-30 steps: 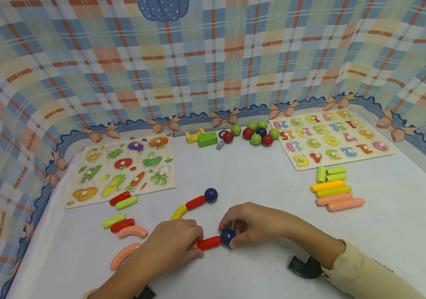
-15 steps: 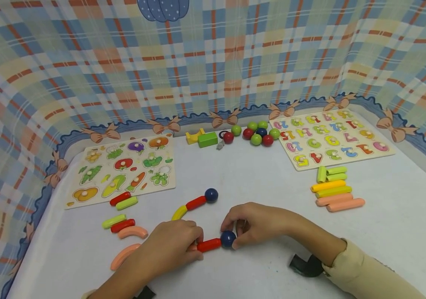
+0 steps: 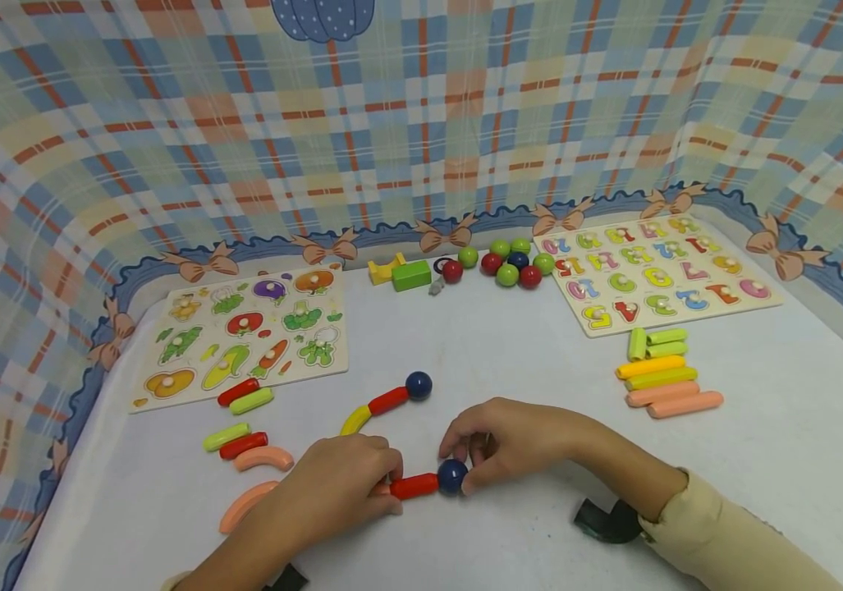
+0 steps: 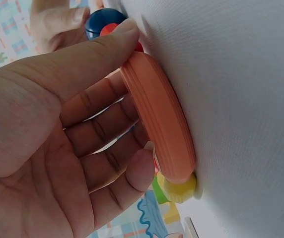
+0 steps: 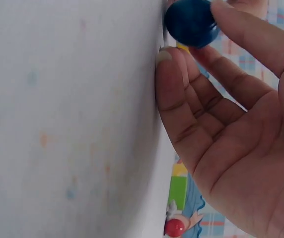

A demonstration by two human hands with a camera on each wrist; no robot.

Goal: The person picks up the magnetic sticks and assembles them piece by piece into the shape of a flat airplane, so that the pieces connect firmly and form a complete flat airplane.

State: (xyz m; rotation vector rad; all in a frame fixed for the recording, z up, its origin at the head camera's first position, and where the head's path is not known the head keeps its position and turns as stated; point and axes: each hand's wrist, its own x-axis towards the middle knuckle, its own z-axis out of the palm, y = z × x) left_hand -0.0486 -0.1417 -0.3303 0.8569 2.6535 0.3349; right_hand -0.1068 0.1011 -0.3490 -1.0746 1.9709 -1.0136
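Note:
My left hand (image 3: 340, 484) pinches a salmon curved piece (image 4: 157, 116) at its end, thumb tip by the joint with a red stick (image 3: 415, 486). Most of that curved piece is hidden under the hand in the head view. At the red stick's right end sits a glossy dark blue ball (image 3: 453, 476). The right hand (image 3: 506, 439) holds this ball between thumb and index finger, its other fingers resting low by the cloth. Just beyond the left hand lies a line made of a yellow curved piece (image 3: 356, 420), a red stick (image 3: 388, 400) and another blue ball (image 3: 419, 385).
Two salmon curved pieces (image 3: 263, 458) and several red and green sticks (image 3: 244, 445) lie at left, by a vegetable puzzle board (image 3: 244, 336). Green, yellow and salmon sticks (image 3: 662, 376) lie right, below a number board (image 3: 661, 275). Colored balls (image 3: 507, 275) and a green block (image 3: 411, 276) stand at back.
The right hand and the blue ball have shifted very slightly right and toward the person. The red stick has swung a little with the ball; the left hand stays nearly still.

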